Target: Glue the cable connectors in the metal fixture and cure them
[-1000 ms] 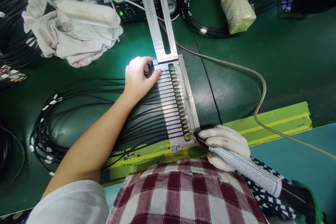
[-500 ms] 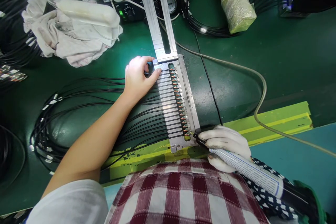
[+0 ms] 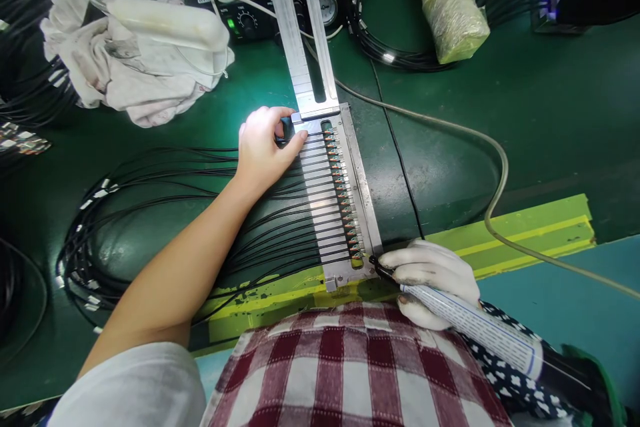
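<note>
My bare left hand (image 3: 267, 147) grips the far left corner of a metal cable fixture (image 3: 320, 213), its thumb on the plate and fingers at the edge. Several thin black cables (image 3: 280, 223) lie side by side across the fixture, their stripped ends and small connectors (image 3: 345, 197) in a row along its right part. In a white glove, my right hand (image 3: 435, 273) is closed around a dispensing syringe (image 3: 475, 327) with a printed white label and dark ends. The syringe's dark tip is beside the near end of the row; whether it touches the last connector, I cannot tell.
A black dispenser box (image 3: 250, 20) with a dial and gauge stands behind, below two long metal bars (image 3: 287, 27). White cloths (image 3: 135, 73) lie at the back left, a wrapped block (image 3: 450, 7) at the back right. A grey hose (image 3: 450, 121) curves across the green bench.
Almost nothing differs. My right hand and the syringe have shifted very slightly to the right; my left hand stays on the fixture.
</note>
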A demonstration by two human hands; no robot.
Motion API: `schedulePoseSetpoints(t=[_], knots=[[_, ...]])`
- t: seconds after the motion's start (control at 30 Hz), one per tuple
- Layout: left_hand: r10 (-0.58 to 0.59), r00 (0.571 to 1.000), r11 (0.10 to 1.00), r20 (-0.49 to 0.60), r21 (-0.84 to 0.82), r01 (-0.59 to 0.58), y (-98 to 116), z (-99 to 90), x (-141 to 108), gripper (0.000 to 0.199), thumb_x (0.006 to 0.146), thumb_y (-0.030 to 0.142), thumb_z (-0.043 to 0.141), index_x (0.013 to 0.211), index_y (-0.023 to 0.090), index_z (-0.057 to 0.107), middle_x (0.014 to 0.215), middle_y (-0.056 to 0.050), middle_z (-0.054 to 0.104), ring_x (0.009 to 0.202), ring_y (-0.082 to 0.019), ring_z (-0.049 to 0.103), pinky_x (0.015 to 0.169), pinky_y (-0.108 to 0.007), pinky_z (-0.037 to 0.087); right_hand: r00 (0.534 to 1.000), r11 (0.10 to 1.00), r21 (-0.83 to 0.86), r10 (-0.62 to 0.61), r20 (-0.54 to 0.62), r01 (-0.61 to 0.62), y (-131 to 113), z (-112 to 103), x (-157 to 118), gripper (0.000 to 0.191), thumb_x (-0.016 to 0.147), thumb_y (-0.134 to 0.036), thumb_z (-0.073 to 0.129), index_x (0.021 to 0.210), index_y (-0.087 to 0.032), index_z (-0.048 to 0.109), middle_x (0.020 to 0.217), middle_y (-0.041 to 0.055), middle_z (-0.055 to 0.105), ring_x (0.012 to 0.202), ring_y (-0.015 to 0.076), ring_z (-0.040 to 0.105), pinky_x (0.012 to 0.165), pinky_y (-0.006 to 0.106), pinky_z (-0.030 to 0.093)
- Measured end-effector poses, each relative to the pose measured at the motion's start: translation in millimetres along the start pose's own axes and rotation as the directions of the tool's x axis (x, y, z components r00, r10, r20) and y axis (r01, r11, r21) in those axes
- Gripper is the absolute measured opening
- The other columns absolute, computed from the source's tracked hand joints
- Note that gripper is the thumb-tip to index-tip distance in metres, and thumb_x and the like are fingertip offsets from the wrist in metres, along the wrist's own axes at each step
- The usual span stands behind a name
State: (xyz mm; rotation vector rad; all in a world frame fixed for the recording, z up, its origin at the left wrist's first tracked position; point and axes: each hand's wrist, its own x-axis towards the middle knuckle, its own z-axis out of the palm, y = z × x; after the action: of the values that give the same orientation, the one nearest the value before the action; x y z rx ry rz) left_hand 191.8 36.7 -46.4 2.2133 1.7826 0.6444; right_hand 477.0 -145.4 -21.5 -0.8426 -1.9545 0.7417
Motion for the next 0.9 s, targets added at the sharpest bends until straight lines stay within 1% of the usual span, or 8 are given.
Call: schedulePoseSetpoints(t=[0.33,0.5,0.9], knots=[[0.008,1.0,1.0,-0.002,0.004,-0.008,0.2,0.1,-0.5,0.032,0.084,0.04,0.06,0.109,0.021,0.062,0.077,-0.001,0.051,0.082,-0.021,0.053,0.077,-0.033,0.042,1.0,1.0,-0.013,0.002,-0.008,-0.002,-1.0,0.4,3.4,0.016,0.082,-0.02,0.065,0.097,-0.016,0.064,0.097,0.0119,0.074,0.085,0.0212,0.072,0.072,0.033,0.055],[0.012,1.0,1.0,-0.002,-0.002,-0.012,0.2,0.4,-0.1,0.032,0.084,0.04,0.06,0.11,0.02,0.062,0.077,-0.001,0.05,0.083,-0.021,0.053,0.078,-0.033,0.042,1.0,1.0,-0.011,0.009,0.002,-0.009,-0.9,0.0,4.9,0.017,0.082,-0.02,0.064,0.098,-0.016,0.064,0.098,0.0123,0.074,0.086,0.0215,0.072,0.071,0.033,0.056],[0.02,1.0,1.0,-0.011,-0.002,-0.02,-0.5,0.9,-0.2,0.032,0.084,0.039,0.061,0.109,0.02,0.062,0.076,-0.001,0.05,0.082,-0.021,0.053,0.077,-0.033,0.042,1.0,1.0,-0.018,0.007,0.008,-0.007,-0.3,-0.1,5.7,0.016,0.084,-0.019,0.065,0.099,-0.015,0.063,0.099,0.0129,0.073,0.089,0.0208,0.072,0.073,0.032,0.055]])
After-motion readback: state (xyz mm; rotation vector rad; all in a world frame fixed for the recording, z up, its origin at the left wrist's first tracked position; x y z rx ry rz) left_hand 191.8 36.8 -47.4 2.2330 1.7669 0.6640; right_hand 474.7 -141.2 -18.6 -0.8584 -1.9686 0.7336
